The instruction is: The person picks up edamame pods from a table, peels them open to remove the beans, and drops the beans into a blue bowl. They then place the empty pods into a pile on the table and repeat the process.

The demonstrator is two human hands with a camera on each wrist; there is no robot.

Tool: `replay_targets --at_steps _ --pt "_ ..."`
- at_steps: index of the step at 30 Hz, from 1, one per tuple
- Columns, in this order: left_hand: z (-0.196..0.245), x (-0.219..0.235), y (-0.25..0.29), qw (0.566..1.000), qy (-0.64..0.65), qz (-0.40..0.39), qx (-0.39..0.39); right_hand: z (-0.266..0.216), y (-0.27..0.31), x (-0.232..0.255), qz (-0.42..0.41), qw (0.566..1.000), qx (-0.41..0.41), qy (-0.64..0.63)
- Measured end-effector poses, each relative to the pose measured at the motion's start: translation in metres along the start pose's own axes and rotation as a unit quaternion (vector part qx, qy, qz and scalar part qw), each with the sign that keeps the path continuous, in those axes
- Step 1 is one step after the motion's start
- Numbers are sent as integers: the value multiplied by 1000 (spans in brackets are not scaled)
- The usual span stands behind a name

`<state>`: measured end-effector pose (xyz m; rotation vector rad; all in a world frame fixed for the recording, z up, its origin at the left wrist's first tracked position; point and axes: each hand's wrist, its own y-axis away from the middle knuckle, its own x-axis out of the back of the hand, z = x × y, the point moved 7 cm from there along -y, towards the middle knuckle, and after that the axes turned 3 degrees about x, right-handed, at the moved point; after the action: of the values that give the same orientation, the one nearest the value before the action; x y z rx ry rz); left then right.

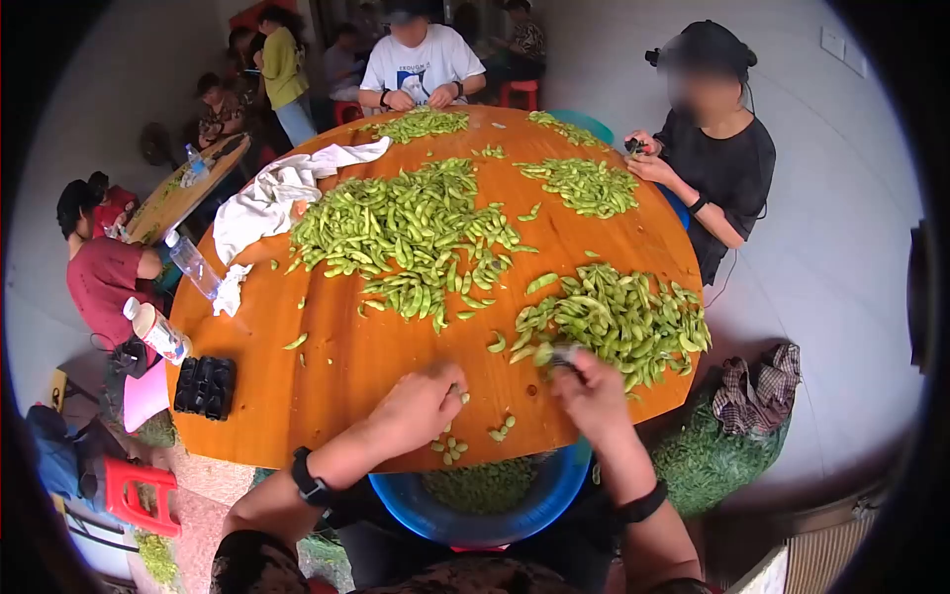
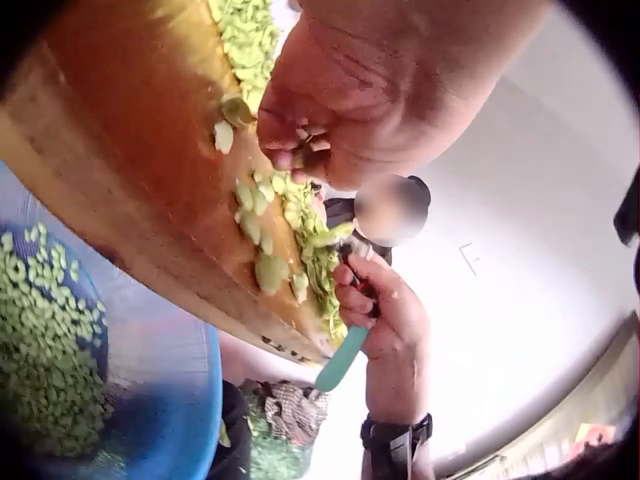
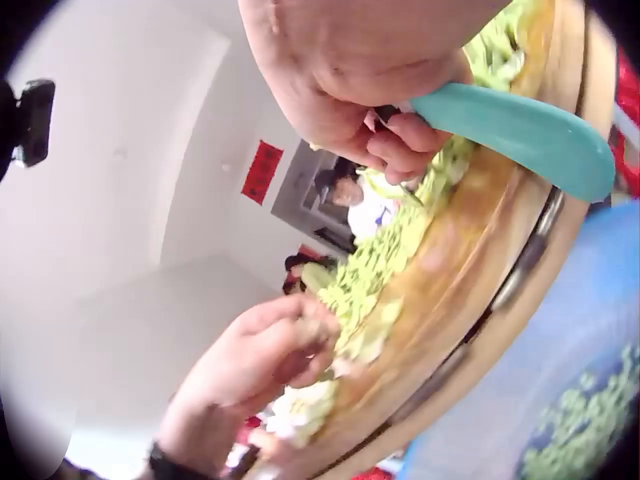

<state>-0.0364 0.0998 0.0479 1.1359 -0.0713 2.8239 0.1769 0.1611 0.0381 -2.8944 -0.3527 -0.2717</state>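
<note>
My left hand [image 1: 421,404] is over the table's near edge, fingers curled in, with a small pale green bean [image 1: 464,397] pinched at the fingertips. In my right hand [image 1: 594,396] I grip a tool with a teal handle [image 3: 530,135]; its metal end is partly hidden by the fingers. A green soybean pod [image 2: 333,235] sits at the tool's front end. Beside that hand lies a heap of pods [image 1: 623,322]. Several shelled beans [image 1: 449,450] rest on the wood below my left hand. Under the edge stands a blue basin [image 2: 213,400] with many shelled beans inside.
A larger pod heap [image 1: 396,218] covers the middle of the round wooden table [image 1: 267,376]. At left are a black tray [image 1: 205,387], a white bottle [image 1: 158,332], a clear bottle [image 1: 193,265] and a white cloth [image 1: 262,203]. Two people work across the table.
</note>
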Motion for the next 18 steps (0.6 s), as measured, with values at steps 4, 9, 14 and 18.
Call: replay_targets --at_steps 4,9,14,18 --pt "16 29 2 965 -195 133 -117 3 0 45 47 991 9 126" --pt "-43 58 -58 917 -295 264 52 -11 4 33 39 987 67 142" --pt "-55 62 -72 919 -317 224 68 -20 6 15 -15 983 77 166" --pt "-57 75 -55 931 -260 251 59 -23 4 7 -31 985 75 154"
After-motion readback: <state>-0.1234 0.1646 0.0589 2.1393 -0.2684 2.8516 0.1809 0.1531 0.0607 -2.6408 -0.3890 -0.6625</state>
